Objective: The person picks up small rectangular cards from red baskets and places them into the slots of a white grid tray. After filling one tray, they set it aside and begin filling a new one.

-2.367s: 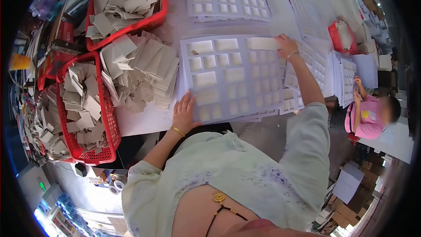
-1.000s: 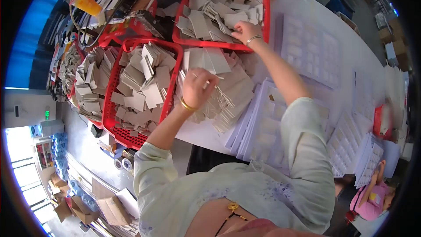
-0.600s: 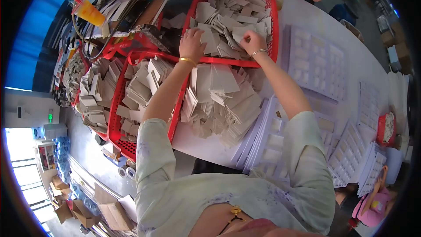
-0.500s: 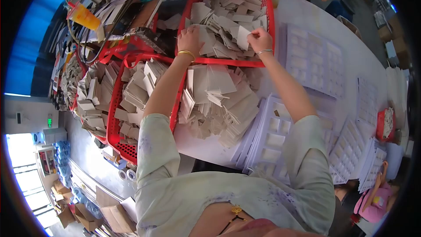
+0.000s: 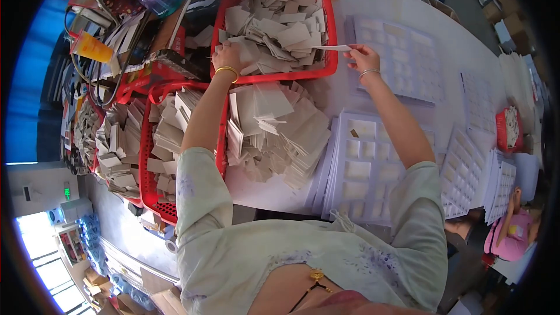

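Head view. Your right hand (image 5: pixel 363 58) pinches one thin grey cardboard rectangle (image 5: pixel 334 48) by its right end, held flat just past the three o'clock rim of the far red plastic basket (image 5: pixel 274 76). Your left hand (image 5: pixel 228 57) rests palm down, fingers curled, on the loose cards at the basket's nine o'clock side; I cannot tell whether it grips any.

The white die-cut tray sheet with rectangular cells (image 5: pixel 359 169) lies at five o'clock from the basket, on the white table (image 5: pixel 268 189), beside a loose heap of grey cards (image 5: pixel 274 128).

Advice: keep the pinch at the card's edge so it stays level, confirm only a single card is lifted, and match its long side to the cell before pressing it flat.
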The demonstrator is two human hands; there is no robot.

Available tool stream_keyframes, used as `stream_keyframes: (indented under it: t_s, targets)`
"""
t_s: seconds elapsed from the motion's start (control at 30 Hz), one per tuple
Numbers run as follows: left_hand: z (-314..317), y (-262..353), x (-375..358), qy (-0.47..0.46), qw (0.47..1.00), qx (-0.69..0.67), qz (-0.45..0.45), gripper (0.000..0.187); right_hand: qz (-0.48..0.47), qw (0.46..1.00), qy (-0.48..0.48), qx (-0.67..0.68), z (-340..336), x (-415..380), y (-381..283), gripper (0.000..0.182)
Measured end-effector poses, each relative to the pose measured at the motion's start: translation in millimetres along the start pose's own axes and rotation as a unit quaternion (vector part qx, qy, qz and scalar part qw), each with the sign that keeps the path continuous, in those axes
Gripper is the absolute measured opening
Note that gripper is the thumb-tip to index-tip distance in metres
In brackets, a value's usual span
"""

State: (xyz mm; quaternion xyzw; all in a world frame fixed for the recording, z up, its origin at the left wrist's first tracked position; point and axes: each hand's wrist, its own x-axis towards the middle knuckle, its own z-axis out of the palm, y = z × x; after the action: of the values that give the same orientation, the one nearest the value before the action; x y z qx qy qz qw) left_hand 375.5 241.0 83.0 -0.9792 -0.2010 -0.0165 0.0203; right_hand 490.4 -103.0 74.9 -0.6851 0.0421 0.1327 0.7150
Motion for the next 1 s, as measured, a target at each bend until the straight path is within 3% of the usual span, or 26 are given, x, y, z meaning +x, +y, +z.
stream_keyframes:
  t_s: [0.2, 0.37, 0.47, 0.6, 0.63, 0.73, 0.77, 0.87, 0.97, 1.0]
  targets:
    - [6, -2, 9, -0.024, 0.999, 0.026, 0.002, 0.058, -0.009, 1.000, 0.006, 0.027, -26, -40, -25, 0.015]
    - [4, -3, 0, 0.058, 0.995, 0.023, 0.080, 0.040, 0.009, 0.999, 0.022, 0.040, -69, -68, -32, 0.014]
    - [1, -9, 0, 0.042, 0.991, -0.001, 0.130, 0.053, 0.012, 0.999, 0.045, -0.001, -103, -85, -26, 0.017]
    - [-13, -5, -12, 0.065, 0.987, 0.023, 0.144, 0.052, 0.033, 0.995, 0.087, -0.045, -159, -102, 4, 0.018]
    - [-10, -8, -14, 0.099, 0.982, 0.032, 0.160, 0.040, 0.038, 0.993, 0.099, -0.058, -172, -105, 12, 0.018]
    - [3, -13, -6, 0.099, 0.991, 0.003, 0.087, 0.028, 0.023, 0.991, 0.130, 0.000, -206, -117, 32, 0.024]
    - [1, -16, -10, 0.106, 0.989, -0.030, 0.103, 0.022, 0.023, 0.990, 0.136, 0.002, -214, -124, 34, 0.027]
    - [-25, -5, -36, 0.115, 0.982, -0.089, 0.121, 0.039, 0.024, 0.989, 0.147, 0.009, -232, -138, 38, 0.036]
    - [-31, -12, -34, 0.158, 0.965, -0.127, 0.166, 0.039, 0.028, 0.989, 0.145, 0.012, -244, -143, 44, 0.042]
    - [-35, -9, -37, 0.151, 0.972, -0.132, 0.124, 0.036, 0.028, 0.989, 0.144, 0.011, -247, -144, 45, 0.043]
